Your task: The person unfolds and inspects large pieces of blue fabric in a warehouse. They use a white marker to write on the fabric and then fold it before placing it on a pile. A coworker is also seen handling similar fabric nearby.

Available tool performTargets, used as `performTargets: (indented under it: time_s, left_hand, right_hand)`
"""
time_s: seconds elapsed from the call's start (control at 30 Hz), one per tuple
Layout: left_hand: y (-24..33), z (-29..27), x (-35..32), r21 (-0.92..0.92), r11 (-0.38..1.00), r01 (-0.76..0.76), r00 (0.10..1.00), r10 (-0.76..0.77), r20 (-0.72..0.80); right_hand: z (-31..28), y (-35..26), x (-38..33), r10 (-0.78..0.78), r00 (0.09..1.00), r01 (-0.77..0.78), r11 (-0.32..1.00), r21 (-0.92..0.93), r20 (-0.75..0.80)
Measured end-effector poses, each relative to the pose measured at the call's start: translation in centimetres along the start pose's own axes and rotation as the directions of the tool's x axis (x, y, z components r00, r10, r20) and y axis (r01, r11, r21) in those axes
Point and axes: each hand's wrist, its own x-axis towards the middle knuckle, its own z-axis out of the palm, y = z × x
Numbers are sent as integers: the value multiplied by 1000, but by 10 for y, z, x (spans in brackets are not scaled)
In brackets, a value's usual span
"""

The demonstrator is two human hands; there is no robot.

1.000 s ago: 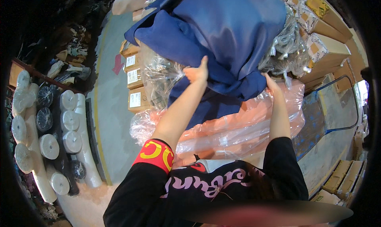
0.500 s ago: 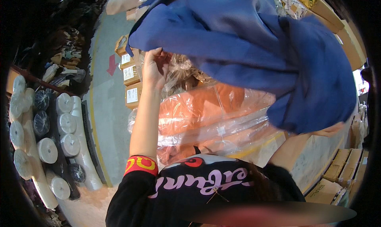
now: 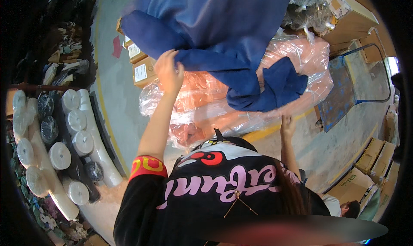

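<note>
A large sheet of blue fabric [image 3: 211,22] spreads across the top of the view, its near edge bunched in folds over plastic-wrapped orange bundles [image 3: 206,89]. My left hand [image 3: 169,74] is at the fabric's near left edge, with curled fingers closed on it. A crumpled corner of the fabric lies over the bundles on the right. Below that corner, apart from the cloth, is my right hand [image 3: 287,124]. Its fingers are stretched out and nothing is in them.
Labelled cartons [image 3: 144,71] stand left of the bundles. White and black rolls [image 3: 60,155] line the left side. A flat trolley [image 3: 340,95] with a blue handle stands right, near cardboard boxes [image 3: 352,185]. Another person [image 3: 346,208] appears at the lower right.
The blue fabric has come down from the air on the right onto the orange bundles. My right hand has come out from under it, moving left and nearer. More of the trolley shows.
</note>
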Motion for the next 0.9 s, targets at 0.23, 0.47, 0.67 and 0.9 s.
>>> performTargets:
  time_s: [0.23, 0.47, 0.67, 0.9]
  left_hand:
    - [20, 60, 29, 215, 871, -442, 804, 279, 525]
    - [17, 32, 35, 248, 898, -364, 693, 83, 716]
    - [-5, -63, -62, 314, 948, 53, 951, -143, 273]
    - [-35, -76, -174, 519, 746, 417, 440, -666, 603]
  right_hand:
    - [57, -87, 144, 31, 969, -77, 980, -182, -243]
    - [56, -51, 78, 81, 826, 344, 711, -613, 557]
    - [7, -4, 4, 326, 571, 251, 804, -539, 753]
    - [84, 27, 4, -229, 704, 389, 916, -95, 672]
